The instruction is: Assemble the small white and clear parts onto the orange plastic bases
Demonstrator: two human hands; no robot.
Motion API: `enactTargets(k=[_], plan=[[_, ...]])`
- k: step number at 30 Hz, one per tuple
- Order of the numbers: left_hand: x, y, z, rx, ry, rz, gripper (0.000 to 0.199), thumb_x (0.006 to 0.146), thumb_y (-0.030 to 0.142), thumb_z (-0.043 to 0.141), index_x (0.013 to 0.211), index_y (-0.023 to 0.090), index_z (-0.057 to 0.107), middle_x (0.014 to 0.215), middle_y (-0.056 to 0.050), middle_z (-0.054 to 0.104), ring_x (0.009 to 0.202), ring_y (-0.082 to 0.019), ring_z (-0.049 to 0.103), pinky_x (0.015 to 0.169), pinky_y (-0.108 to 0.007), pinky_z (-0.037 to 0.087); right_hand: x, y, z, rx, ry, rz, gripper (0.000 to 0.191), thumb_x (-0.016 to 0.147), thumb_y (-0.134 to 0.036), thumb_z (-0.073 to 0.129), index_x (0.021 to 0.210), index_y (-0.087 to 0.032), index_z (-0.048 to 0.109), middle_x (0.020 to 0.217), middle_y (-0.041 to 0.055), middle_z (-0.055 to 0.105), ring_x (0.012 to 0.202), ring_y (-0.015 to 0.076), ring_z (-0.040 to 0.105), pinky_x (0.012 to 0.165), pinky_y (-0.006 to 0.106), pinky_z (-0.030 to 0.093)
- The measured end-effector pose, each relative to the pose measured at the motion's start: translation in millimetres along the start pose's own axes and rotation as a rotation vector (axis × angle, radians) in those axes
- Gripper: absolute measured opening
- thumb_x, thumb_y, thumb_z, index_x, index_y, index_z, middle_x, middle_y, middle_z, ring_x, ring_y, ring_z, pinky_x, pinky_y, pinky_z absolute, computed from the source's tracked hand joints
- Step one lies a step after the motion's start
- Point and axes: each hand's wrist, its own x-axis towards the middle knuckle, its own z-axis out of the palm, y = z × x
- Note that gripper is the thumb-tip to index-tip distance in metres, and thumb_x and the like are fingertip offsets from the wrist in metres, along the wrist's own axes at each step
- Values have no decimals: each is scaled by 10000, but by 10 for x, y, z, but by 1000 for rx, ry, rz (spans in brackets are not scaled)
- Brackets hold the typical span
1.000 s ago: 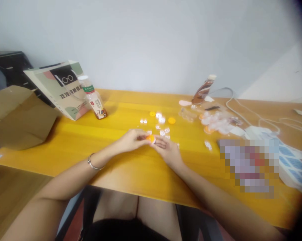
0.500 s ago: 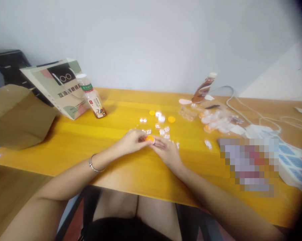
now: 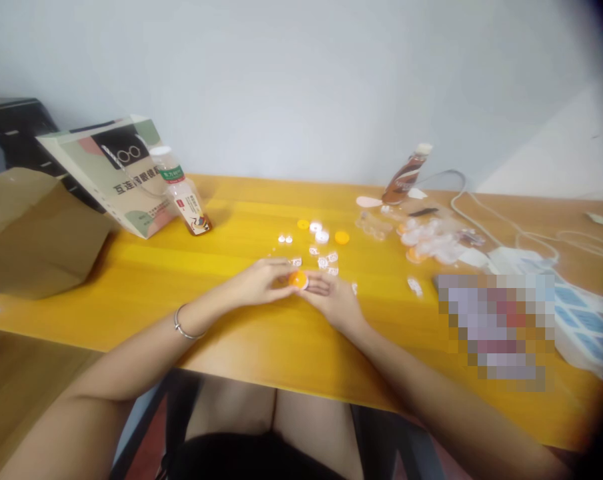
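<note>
Above the near middle of the yellow table, both hands hold a small round orange piece with a white rim, like a bottle cap [image 3: 298, 279]. My left hand [image 3: 267, 283] pinches it from the left between thumb and fingers. My right hand [image 3: 335, 301] grips its right edge, fingers bent toward it. Just beyond the hands lie several small white printed pieces [image 3: 323, 263]. Farther back are orange discs [image 3: 342, 238], white discs [image 3: 322, 237] and two tiny white round pieces [image 3: 285, 239]. Blur hides their detail.
A paper gift bag [image 3: 131, 180], a brown paper bag [image 3: 36, 233] and a labelled drink bottle [image 3: 185, 197] stand left. At right are a cola bottle [image 3: 406, 175], a heap of clear and orange plastic pieces [image 3: 431, 239], white cables [image 3: 506, 220] and a blue-and-white box [image 3: 589, 327].
The orange piece has tilted slightly, showing more of its round face. My hands stay together around it with only a small shift.
</note>
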Motion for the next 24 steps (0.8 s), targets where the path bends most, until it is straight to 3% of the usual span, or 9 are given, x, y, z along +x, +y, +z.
enactTargets(k=[6,10,15,17,19,24], plan=[[3,-33,55,-98,42,-37,251,733,301,569,939,160,592,845,-34,620,735,-118,559,701,-228,435,-20,-34,-22,-33,-26,26,475,561,-294,730,944,-226,458,741,-5,693,731,164,670,787,343,517],[-15,-56,20,-52,-30,-11,211,712,245,561,902,163,599,840,-25,615,739,-118,558,703,-222,425,22,-185,-206,-144,-59,68,525,512,-343,757,916,-223,444,713,5,686,707,171,665,706,309,523],[-47,-80,17,82,-147,26,243,719,223,534,945,162,599,846,-45,600,725,-136,550,680,-245,431,154,-443,-702,-439,250,-60,344,655,-501,602,760,-188,506,567,-9,610,457,105,549,505,245,447],[-54,-84,34,110,-171,78,277,725,216,526,988,162,595,879,-63,601,760,-152,555,692,-256,433,177,-496,-881,-639,177,5,342,662,-510,590,720,-182,514,514,-19,569,448,103,522,496,240,417],[-61,-76,40,133,-187,143,320,732,208,521,1044,171,583,920,-76,605,814,-167,558,724,-269,432,178,-505,-995,-799,18,108,361,642,-520,605,731,-177,537,546,-9,577,490,116,530,499,241,402],[-76,-42,-18,134,-163,182,436,761,330,545,1178,208,508,1018,-79,604,907,-191,561,801,-300,424,175,-410,-1020,-940,-234,174,395,566,-454,681,830,-184,567,764,17,611,638,132,541,551,236,400]])
